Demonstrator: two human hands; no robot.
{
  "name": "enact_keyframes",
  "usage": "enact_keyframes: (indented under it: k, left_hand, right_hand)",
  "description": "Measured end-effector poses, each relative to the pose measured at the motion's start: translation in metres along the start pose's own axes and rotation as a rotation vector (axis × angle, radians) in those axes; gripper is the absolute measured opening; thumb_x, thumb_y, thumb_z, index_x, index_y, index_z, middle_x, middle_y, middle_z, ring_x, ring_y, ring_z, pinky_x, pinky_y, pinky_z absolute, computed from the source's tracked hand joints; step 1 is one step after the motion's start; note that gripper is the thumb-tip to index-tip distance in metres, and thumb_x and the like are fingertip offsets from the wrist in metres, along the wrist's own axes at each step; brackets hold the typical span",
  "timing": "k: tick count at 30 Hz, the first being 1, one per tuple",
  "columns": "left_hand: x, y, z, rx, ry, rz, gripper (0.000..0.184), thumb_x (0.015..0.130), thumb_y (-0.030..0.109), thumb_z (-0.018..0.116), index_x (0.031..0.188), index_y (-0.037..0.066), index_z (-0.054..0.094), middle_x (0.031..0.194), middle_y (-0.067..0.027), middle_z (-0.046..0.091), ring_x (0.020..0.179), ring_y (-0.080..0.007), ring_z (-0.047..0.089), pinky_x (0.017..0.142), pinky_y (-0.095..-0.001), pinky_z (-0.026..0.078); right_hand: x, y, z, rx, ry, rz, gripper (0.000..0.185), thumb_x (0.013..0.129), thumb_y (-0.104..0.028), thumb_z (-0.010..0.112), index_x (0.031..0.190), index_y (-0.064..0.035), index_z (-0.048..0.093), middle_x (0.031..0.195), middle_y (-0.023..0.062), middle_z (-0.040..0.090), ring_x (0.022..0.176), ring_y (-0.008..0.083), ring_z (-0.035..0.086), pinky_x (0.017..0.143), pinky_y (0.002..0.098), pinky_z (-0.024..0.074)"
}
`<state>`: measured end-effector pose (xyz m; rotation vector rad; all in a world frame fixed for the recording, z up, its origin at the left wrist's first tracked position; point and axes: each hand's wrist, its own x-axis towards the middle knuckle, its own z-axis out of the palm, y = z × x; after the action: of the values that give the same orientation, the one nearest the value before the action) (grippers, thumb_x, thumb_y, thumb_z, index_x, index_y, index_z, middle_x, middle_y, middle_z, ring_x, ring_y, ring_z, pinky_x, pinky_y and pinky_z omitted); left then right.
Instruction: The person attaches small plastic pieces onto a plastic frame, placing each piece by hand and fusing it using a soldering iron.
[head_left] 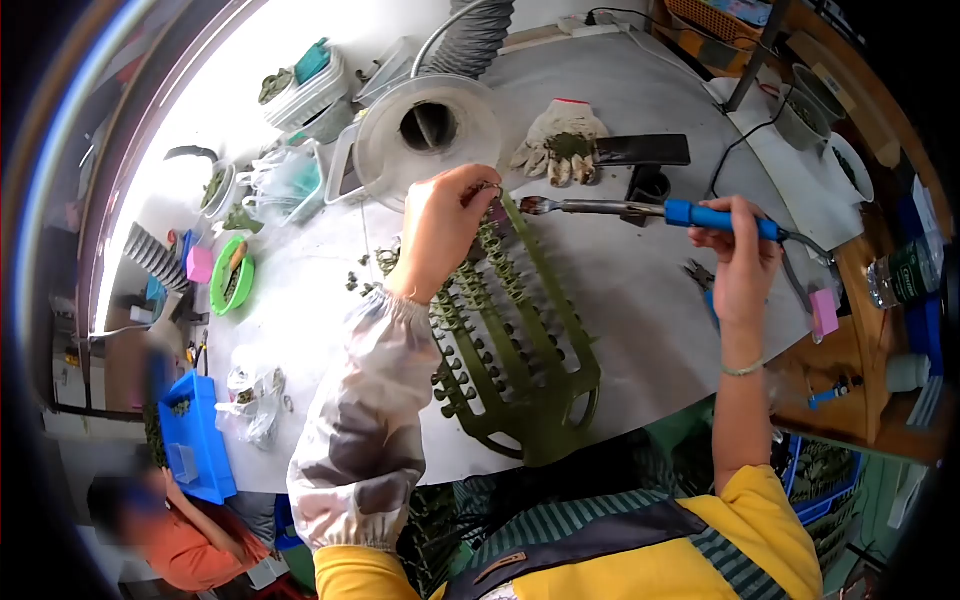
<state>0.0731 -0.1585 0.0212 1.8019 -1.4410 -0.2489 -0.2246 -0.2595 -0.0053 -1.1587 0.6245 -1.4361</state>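
My right hand is wrapped round the blue handle of a soldering iron, whose dark tip points left. At the far end of a green rack, my left hand has its thumb and forefinger pinched together near the iron's tip. What sits between those fingertips is too small to make out. The rack lies on the table, with several long bars carrying rows of small green parts. My left forearm covers part of its left side. A few loose green parts lie left of my wrist.
A clear round fume hood on a grey hose stands behind my left hand. A stained work glove and a black stand lie beyond the iron. Pliers rest right. A green bowl and blue tray are left, near another person.
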Motion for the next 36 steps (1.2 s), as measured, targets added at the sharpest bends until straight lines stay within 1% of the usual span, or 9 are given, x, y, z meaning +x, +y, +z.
enact_keyframes:
  k: [6, 15, 18, 22, 23, 26, 28, 31, 36]
  left_hand:
    - [0.021, -0.013, 0.023, 0.320, 0.051, 0.195, 0.011, 0.078, 0.018, 0.071, 0.087, 0.014, 0.074, 0.073, -0.0030, 0.068, 0.081, -0.0244, 0.062, 0.074, -0.0361, 0.049]
    - [0.028, -0.022, 0.027, 0.433, 0.034, 0.364, 0.013, 0.075, 0.015, 0.075, 0.088, 0.013, 0.075, 0.079, -0.0092, 0.067, 0.079, -0.0274, 0.063, 0.075, -0.0382, 0.051]
    - [0.028, -0.023, 0.026, 0.462, 0.010, 0.262, 0.013, 0.074, 0.015, 0.076, 0.086, 0.013, 0.076, 0.076, -0.0122, 0.064, 0.075, -0.0316, 0.064, 0.070, -0.0416, 0.051]
    - [0.014, -0.018, 0.001, 0.420, 0.036, 0.326, 0.044, 0.082, 0.023, 0.073, 0.123, 0.011, 0.061, 0.100, -0.0108, 0.067, 0.100, -0.0341, 0.057, 0.090, -0.0418, 0.045]
    - [0.012, -0.030, -0.011, 0.345, 0.143, 0.397, 0.035, 0.087, 0.022, 0.071, 0.117, 0.008, 0.060, 0.102, -0.0101, 0.066, 0.094, -0.0283, 0.061, 0.084, -0.0397, 0.048]
    - [-0.047, -0.052, -0.087, 0.025, 0.230, -0.057, 0.022, 0.093, 0.020, 0.066, 0.107, 0.004, 0.058, 0.091, -0.0043, 0.063, 0.082, -0.0119, 0.059, 0.069, -0.0278, 0.049]
    - [-0.119, -0.095, -0.153, 0.112, 0.158, -0.369, 0.021, 0.096, 0.022, 0.062, 0.106, 0.004, 0.058, 0.083, -0.0050, 0.062, 0.077, -0.0117, 0.058, 0.069, -0.0276, 0.048]
    - [-0.210, -0.130, -0.232, 0.978, -0.185, -0.859, 0.030, 0.089, 0.028, 0.062, 0.105, 0.003, 0.065, 0.104, -0.0193, 0.067, 0.098, -0.0361, 0.064, 0.086, -0.0432, 0.050]
    - [-0.321, -0.196, -0.278, 1.225, -0.139, -0.675, 0.040, 0.080, 0.029, 0.074, 0.113, 0.008, 0.066, 0.106, -0.0181, 0.068, 0.097, -0.0363, 0.065, 0.097, -0.0433, 0.043]
  right_hand:
    - [0.008, 0.020, 0.008, -0.003, 0.012, 0.070, 0.029, 0.096, -0.025, 0.060, 0.090, 0.0027, 0.066, 0.083, 0.0106, 0.069, 0.065, 0.0185, 0.069, 0.062, 0.0297, 0.0586]
    - [0.009, 0.029, 0.015, 0.011, 0.008, 0.080, 0.028, 0.096, -0.026, 0.060, 0.091, 0.0010, 0.067, 0.083, 0.0102, 0.070, 0.064, 0.0175, 0.069, 0.062, 0.0293, 0.0583]
    - [0.008, 0.019, -0.001, -0.052, 0.012, 0.048, 0.027, 0.096, -0.026, 0.060, 0.092, 0.0000, 0.067, 0.083, 0.0099, 0.070, 0.065, 0.0157, 0.069, 0.064, 0.0283, 0.0576]
    - [0.010, 0.016, -0.026, -0.116, 0.083, 0.039, 0.029, 0.097, -0.028, 0.058, 0.096, -0.0005, 0.068, 0.088, 0.0090, 0.070, 0.068, 0.0138, 0.067, 0.069, 0.0272, 0.0568]
    - [0.011, 0.016, -0.036, -0.133, 0.067, 0.035, 0.029, 0.098, -0.029, 0.058, 0.098, -0.0008, 0.068, 0.090, 0.0090, 0.070, 0.070, 0.0133, 0.067, 0.071, 0.0266, 0.0562]
    - [0.012, 0.011, -0.056, -0.153, 0.028, 0.032, 0.032, 0.099, -0.031, 0.055, 0.103, -0.0017, 0.066, 0.096, 0.0092, 0.069, 0.077, 0.0120, 0.066, 0.078, 0.0243, 0.0541]
    - [0.012, 0.007, -0.066, -0.133, 0.038, 0.039, 0.033, 0.099, -0.032, 0.054, 0.106, -0.0021, 0.065, 0.099, 0.0091, 0.069, 0.078, 0.0113, 0.065, 0.080, 0.0228, 0.0527]
    - [0.016, 0.004, -0.084, -0.159, -0.007, 0.026, 0.033, 0.100, -0.032, 0.053, 0.108, -0.0027, 0.064, 0.103, 0.0090, 0.068, 0.078, 0.0107, 0.063, 0.080, 0.0213, 0.0516]
    - [0.012, -0.006, -0.093, -0.150, 0.050, -0.007, 0.030, 0.100, -0.029, 0.054, 0.109, -0.0027, 0.065, 0.103, 0.0082, 0.068, 0.079, 0.0101, 0.062, 0.079, 0.0205, 0.0506]
